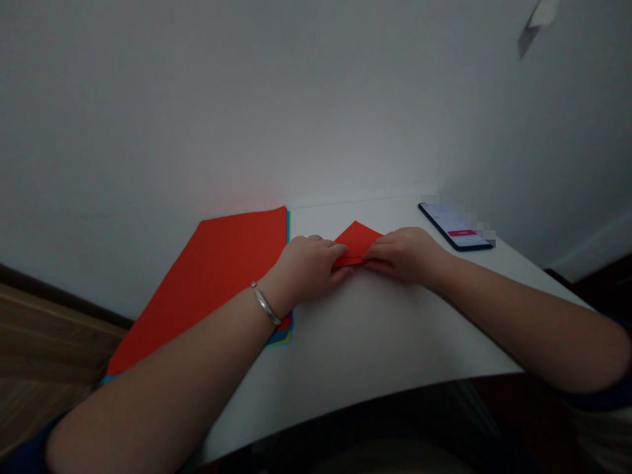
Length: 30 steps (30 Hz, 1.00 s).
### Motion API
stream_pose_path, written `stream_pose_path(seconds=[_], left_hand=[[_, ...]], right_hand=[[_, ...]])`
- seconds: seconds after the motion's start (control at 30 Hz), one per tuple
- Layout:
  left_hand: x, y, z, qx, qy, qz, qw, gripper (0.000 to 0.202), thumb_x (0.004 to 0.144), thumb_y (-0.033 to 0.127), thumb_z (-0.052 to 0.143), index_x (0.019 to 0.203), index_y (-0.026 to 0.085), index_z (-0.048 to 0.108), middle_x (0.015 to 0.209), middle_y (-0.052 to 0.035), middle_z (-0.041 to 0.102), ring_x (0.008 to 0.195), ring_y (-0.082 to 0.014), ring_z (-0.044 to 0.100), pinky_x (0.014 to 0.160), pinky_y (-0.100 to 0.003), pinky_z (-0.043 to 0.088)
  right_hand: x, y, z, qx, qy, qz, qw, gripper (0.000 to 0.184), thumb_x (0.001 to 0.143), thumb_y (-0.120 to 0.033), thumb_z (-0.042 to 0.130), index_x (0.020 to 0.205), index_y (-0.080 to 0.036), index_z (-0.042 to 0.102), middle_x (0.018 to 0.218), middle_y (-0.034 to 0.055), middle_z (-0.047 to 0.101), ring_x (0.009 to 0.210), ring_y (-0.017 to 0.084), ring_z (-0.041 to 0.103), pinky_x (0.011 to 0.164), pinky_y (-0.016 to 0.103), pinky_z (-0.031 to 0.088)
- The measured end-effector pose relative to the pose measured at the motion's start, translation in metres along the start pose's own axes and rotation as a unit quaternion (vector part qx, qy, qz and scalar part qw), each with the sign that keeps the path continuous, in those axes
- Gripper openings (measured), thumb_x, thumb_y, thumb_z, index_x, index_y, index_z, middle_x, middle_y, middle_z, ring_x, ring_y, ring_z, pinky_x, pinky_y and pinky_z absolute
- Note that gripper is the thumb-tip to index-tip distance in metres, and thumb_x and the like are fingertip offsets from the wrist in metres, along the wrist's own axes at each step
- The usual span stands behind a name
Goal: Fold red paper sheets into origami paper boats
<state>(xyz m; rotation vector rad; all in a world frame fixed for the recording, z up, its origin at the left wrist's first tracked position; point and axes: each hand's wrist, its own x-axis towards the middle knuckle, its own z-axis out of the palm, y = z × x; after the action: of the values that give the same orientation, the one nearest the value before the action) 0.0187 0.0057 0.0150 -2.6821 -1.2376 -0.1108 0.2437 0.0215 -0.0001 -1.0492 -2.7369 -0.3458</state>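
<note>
A small folded piece of red paper (356, 242) lies on the white table (375, 329), pinched from both sides. My left hand (309, 266) grips its left edge with curled fingers; a silver bracelet (265, 304) circles that wrist. My right hand (402, 253) holds the paper's right edge, fingertips pressed down along the fold. The two hands nearly meet over the paper, and its near edge is hidden beneath them.
A stack of coloured paper sheets (217, 276), red on top with blue and yellow edges showing, lies at the left under my left forearm. A phone (455, 227) with a lit screen rests at the back right. A white wall stands behind the table.
</note>
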Motion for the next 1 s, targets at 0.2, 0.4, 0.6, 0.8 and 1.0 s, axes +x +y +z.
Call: stream_pose_path(seconds=[0.2, 0.4, 0.6, 0.8, 1.0], left_hand=[[0.0, -0.003, 0.0, -0.011, -0.012, 0.004, 1.0, 0.042, 0.097, 0.048, 0.043, 0.094, 0.017, 0.071, 0.095, -0.0113, 0.071, 0.092, -0.0252, 0.064, 0.08, -0.037, 0.048], [0.0, -0.007, 0.004, -0.057, -0.01, -0.002, 0.998, 0.041, 0.097, 0.049, 0.044, 0.099, 0.019, 0.072, 0.098, -0.0107, 0.069, 0.094, -0.0235, 0.061, 0.084, -0.036, 0.048], [0.0, -0.006, 0.004, -0.077, -0.005, -0.008, 0.997, 0.036, 0.095, 0.044, 0.047, 0.098, 0.018, 0.073, 0.098, -0.0107, 0.068, 0.094, -0.0233, 0.06, 0.086, -0.037, 0.048], [0.0, -0.006, 0.003, -0.083, -0.005, -0.018, 0.996, 0.029, 0.093, 0.034, 0.048, 0.099, 0.02, 0.073, 0.099, -0.0088, 0.068, 0.096, -0.0224, 0.059, 0.086, -0.035, 0.048], [0.002, -0.004, 0.004, -0.029, -0.003, -0.014, 0.999, 0.037, 0.096, 0.027, 0.038, 0.092, 0.016, 0.072, 0.095, -0.0093, 0.071, 0.09, -0.0219, 0.06, 0.084, -0.036, 0.048]], right_hand=[[-0.001, 0.002, -0.001, 0.09, 0.003, -0.011, 0.996, 0.025, 0.091, -0.037, 0.054, 0.093, -0.023, 0.075, 0.097, 0.0031, 0.076, 0.088, 0.02, 0.068, 0.069, 0.03, 0.044], [0.0, 0.015, 0.002, 0.18, -0.024, 0.006, 0.983, 0.021, 0.089, -0.034, 0.059, 0.094, -0.023, 0.076, 0.094, 0.0047, 0.075, 0.09, 0.021, 0.066, 0.079, 0.033, 0.047], [0.002, 0.017, 0.004, 0.216, -0.039, -0.024, 0.975, 0.018, 0.086, -0.032, 0.064, 0.094, -0.023, 0.077, 0.096, 0.0057, 0.075, 0.091, 0.021, 0.066, 0.084, 0.035, 0.047], [0.001, 0.019, 0.006, 0.226, -0.037, -0.024, 0.973, 0.021, 0.084, -0.035, 0.066, 0.097, -0.023, 0.076, 0.1, 0.0071, 0.075, 0.093, 0.022, 0.066, 0.085, 0.037, 0.047], [0.001, 0.015, 0.002, 0.186, -0.039, 0.021, 0.982, 0.027, 0.083, -0.038, 0.067, 0.104, -0.023, 0.074, 0.103, 0.0074, 0.074, 0.094, 0.024, 0.066, 0.084, 0.037, 0.047]])
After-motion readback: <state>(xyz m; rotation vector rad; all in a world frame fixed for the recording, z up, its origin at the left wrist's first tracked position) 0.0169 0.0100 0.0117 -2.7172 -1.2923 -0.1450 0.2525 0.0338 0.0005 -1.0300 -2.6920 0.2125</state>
